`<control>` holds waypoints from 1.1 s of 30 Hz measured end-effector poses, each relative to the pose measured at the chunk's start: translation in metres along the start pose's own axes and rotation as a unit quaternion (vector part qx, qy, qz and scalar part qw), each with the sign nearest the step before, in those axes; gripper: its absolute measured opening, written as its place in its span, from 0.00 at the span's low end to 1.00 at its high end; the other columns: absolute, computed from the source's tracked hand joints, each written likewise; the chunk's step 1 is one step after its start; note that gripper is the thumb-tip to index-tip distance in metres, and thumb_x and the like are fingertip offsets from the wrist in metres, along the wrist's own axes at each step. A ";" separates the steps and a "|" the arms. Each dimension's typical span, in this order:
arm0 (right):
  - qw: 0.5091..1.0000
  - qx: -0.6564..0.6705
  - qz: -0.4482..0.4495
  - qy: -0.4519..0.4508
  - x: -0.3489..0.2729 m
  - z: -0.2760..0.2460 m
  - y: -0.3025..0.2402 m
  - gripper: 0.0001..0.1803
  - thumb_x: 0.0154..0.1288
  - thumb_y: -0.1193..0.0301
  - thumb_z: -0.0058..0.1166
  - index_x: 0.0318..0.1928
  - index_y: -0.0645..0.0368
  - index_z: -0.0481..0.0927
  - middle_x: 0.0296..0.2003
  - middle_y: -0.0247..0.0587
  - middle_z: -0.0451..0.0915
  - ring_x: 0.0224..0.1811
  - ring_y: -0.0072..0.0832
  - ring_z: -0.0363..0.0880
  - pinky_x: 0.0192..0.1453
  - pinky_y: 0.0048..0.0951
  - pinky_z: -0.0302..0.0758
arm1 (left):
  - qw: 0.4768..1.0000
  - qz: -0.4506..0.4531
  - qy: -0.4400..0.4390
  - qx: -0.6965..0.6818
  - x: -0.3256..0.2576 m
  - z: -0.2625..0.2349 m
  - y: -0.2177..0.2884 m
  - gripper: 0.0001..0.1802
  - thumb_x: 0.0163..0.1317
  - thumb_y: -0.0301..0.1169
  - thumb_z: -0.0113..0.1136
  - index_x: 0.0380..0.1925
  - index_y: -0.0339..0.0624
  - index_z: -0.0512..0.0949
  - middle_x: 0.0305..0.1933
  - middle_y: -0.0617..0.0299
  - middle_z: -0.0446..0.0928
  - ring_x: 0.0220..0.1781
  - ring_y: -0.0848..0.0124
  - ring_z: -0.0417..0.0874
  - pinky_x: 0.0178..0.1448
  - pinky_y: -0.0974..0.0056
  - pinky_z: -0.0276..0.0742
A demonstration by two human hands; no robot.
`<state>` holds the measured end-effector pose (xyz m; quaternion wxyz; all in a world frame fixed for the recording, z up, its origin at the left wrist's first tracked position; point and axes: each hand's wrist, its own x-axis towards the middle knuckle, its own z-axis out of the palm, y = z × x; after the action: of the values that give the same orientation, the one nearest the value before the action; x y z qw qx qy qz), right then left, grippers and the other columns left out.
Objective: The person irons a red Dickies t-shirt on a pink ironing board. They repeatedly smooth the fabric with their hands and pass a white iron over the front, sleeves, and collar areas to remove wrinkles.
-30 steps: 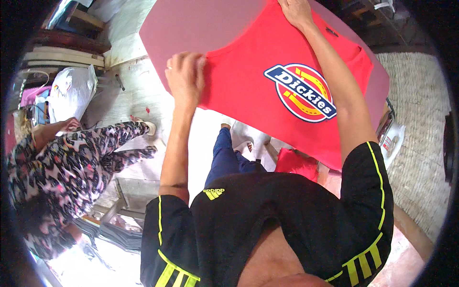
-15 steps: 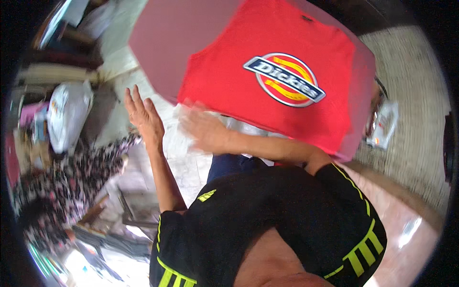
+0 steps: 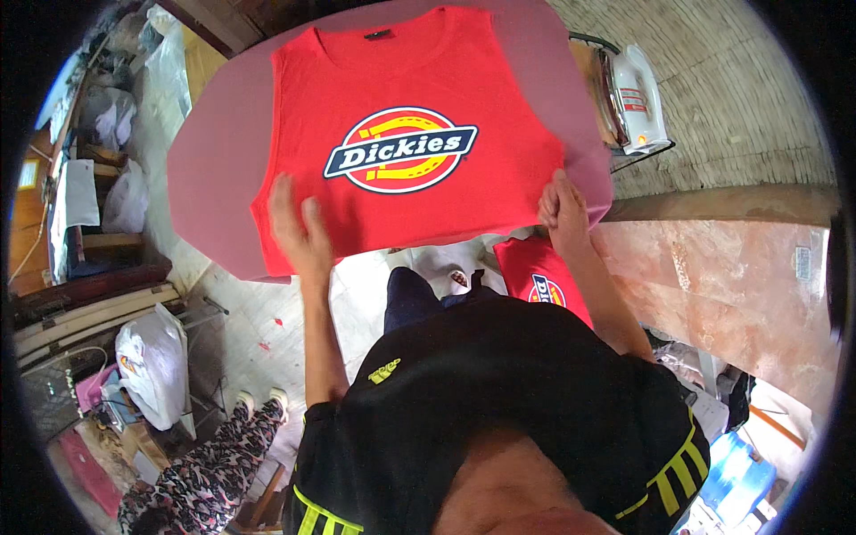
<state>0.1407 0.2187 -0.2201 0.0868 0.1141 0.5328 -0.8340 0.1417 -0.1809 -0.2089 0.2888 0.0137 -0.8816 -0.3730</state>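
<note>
We log the red printed tank top (image 3: 406, 147) laid flat, unfolded, on the pink-covered worktable (image 3: 218, 169), our left hand (image 3: 300, 227) loosely open over its near-left side, right hand (image 3: 566, 212) curled at its near-right edge, grip indeterminable.

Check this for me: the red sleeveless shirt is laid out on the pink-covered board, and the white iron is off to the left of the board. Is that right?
Not quite: the white iron is off to the right of the pink-covered board, as the head view shows. The red sleeveless shirt is laid out on the board, as you said.
</note>
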 end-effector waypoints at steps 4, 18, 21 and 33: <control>0.996 0.072 0.009 -0.052 -0.029 0.040 0.009 0.20 0.78 0.51 0.40 0.32 0.51 0.63 0.28 0.32 0.66 0.29 0.21 0.63 0.31 0.26 0.61 | 0.971 0.140 -0.116 -0.158 0.005 0.067 0.114 0.29 0.60 0.35 0.60 0.63 0.41 0.70 0.73 0.43 0.60 0.75 0.45 0.58 0.75 0.44 0.53; 0.881 0.350 0.181 -0.260 -0.072 0.048 -0.006 0.29 0.80 0.56 0.32 0.69 0.64 0.62 0.68 0.51 0.66 0.71 0.40 0.64 0.75 0.41 0.60 | 0.905 0.306 -0.294 -0.015 -0.051 0.078 0.125 0.33 0.54 0.46 0.64 0.60 0.52 0.74 0.73 0.53 0.62 0.73 0.51 0.62 0.71 0.43 0.56; 0.971 -0.163 -0.061 -0.162 -0.051 0.033 -0.019 0.25 0.79 0.63 0.38 0.68 0.64 0.64 0.66 0.50 0.68 0.70 0.37 0.65 0.72 0.41 0.63 | 0.954 0.205 -0.216 0.022 -0.022 0.054 0.092 0.35 0.57 0.42 0.64 0.65 0.44 0.70 0.71 0.51 0.63 0.72 0.50 0.62 0.68 0.42 0.58; 0.642 -0.680 -0.355 -0.001 0.060 -0.007 -0.044 0.26 0.64 0.70 0.55 0.63 0.58 0.72 0.57 0.52 0.76 0.60 0.52 0.73 0.64 0.48 0.68 | 0.925 0.122 -0.141 0.330 0.193 0.106 -0.096 0.38 0.70 0.60 0.43 0.69 0.42 0.64 0.76 0.50 0.58 0.77 0.51 0.56 0.73 0.36 0.49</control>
<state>0.0720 0.2423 -0.2017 -0.1622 -0.1756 0.9492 -0.2044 -0.0926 -0.2273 -0.2355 0.1838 -0.0525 -0.9813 -0.0213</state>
